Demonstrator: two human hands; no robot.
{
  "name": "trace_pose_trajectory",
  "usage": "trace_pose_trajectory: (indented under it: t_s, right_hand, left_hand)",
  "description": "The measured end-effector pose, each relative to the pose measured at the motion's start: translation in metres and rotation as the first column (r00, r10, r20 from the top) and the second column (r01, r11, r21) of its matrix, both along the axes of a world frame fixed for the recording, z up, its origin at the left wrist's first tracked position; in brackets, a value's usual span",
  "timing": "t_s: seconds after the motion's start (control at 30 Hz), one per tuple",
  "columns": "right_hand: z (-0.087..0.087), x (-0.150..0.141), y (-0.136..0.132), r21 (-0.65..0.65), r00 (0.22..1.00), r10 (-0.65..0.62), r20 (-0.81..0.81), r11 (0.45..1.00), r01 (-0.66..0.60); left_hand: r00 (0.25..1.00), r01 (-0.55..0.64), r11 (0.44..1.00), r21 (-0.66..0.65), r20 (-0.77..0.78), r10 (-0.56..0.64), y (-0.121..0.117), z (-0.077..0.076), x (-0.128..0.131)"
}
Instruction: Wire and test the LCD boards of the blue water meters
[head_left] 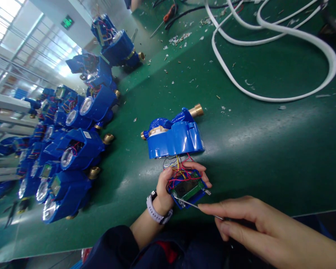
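Note:
My left hand (165,190) is curled around a small blue plastic cover (186,203), which holds a green circuit board (195,191) with a dark display. Red, yellow and black wires (182,175) run from the board to a blue water meter (173,140) with brass ends, lying just beyond the hand. Between thumb and fingers, my right hand (249,220) grips a thin metal rod-like tool (189,203). Its tip reaches the left corner of the board; the rear end of the tool is mostly hidden by the fingers.
Several blue water meters (84,153) crowd the left side of the green table (240,149). A white cable (240,87) loops across the far right. A screwdriver with an orange handle (170,13) and scattered small scraps (180,38) lie at the back.

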State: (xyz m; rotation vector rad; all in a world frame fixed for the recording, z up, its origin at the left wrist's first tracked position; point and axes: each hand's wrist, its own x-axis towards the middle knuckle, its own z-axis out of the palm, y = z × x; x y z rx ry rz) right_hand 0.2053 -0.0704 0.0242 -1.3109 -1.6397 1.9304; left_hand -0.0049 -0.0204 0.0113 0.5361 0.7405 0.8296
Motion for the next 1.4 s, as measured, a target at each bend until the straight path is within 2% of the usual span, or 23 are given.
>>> trace_pose_trajectory:
  t_s: [0.27,0.43,0.5,0.6,0.67,0.73,0.8,0.87,0.93,1.0,1.07,1.13,1.23,1.27,1.3,1.33,1.4]
  right_hand:
    - [0.006,-0.012,0.005,0.169,1.000,-0.005,0.024,0.986,0.001]
    - [0.014,-0.025,0.001,0.394,1.000,0.000,-0.021,0.919,0.009]
    - [0.018,-0.029,0.000,0.369,0.999,-0.020,-0.047,0.929,0.035]
    - [0.020,-0.033,-0.002,0.192,0.994,-0.071,-0.085,0.978,0.086]
    - [0.017,-0.036,-0.006,0.168,0.990,-0.105,-0.097,0.978,0.120]
    - [0.011,-0.039,-0.012,0.287,0.989,-0.111,-0.097,0.949,0.134]
    - [0.004,-0.041,-0.018,0.457,0.993,-0.092,-0.069,0.882,0.113]
    - [-0.001,-0.043,-0.022,0.544,0.995,-0.095,-0.043,0.832,0.103]
    - [-0.002,-0.046,-0.023,0.481,0.991,-0.104,-0.090,0.866,0.135]
    - [-0.001,-0.049,-0.021,0.323,0.977,-0.140,-0.161,0.928,0.186]
    - [-0.001,-0.052,-0.020,0.236,0.964,-0.164,-0.211,0.948,0.213]
    - [-0.004,-0.053,-0.021,0.310,0.967,-0.151,-0.206,0.927,0.211]
    - [-0.010,-0.052,-0.027,0.557,0.991,-0.095,-0.089,0.820,0.129]
    - [-0.011,-0.051,-0.028,0.611,0.995,-0.087,-0.051,0.785,0.100]
    - [-0.011,-0.051,-0.028,0.626,0.996,-0.083,-0.036,0.775,0.087]
    - [-0.010,-0.052,-0.028,0.600,0.995,-0.080,-0.055,0.794,0.097]
    - [-0.006,-0.054,-0.026,0.448,0.982,-0.111,-0.153,0.878,0.169]
  left_hand:
    - [0.996,-0.092,0.996,0.001,0.007,0.092,-0.003,-0.002,0.006]
    - [0.991,-0.133,0.991,0.018,-0.022,0.133,-0.003,-0.001,0.008]
    - [0.990,-0.135,0.990,0.029,-0.044,0.136,-0.003,0.000,0.008]
    - [0.987,-0.139,0.989,0.060,-0.069,0.143,-0.004,0.000,0.008]
    - [0.986,-0.140,0.987,0.081,-0.073,0.146,-0.003,-0.001,0.008]
    - [0.987,-0.136,0.986,0.097,-0.071,0.144,-0.002,-0.002,0.008]
    - [0.986,-0.139,0.985,0.106,-0.077,0.148,-0.001,-0.002,0.008]
    - [0.984,-0.146,0.983,0.111,-0.085,0.155,-0.001,-0.001,0.008]
    - [0.983,-0.154,0.982,0.111,-0.086,0.164,-0.001,-0.001,0.008]
    - [0.982,-0.162,0.981,0.108,-0.078,0.171,-0.002,-0.001,0.009]
    - [0.981,-0.179,0.979,0.101,-0.064,0.186,-0.003,-0.001,0.009]
    - [0.978,-0.199,0.975,0.098,-0.046,0.204,-0.003,-0.002,0.010]
    - [0.964,-0.262,0.959,0.105,-0.027,0.266,-0.002,-0.004,0.011]
    - [0.958,-0.283,0.953,0.106,-0.024,0.287,-0.002,-0.004,0.011]
    - [0.953,-0.298,0.949,0.107,-0.024,0.302,-0.002,-0.005,0.012]
    - [0.950,-0.307,0.945,0.109,-0.026,0.311,-0.002,-0.005,0.012]
    - [0.947,-0.313,0.941,0.126,-0.037,0.320,-0.002,-0.005,0.013]
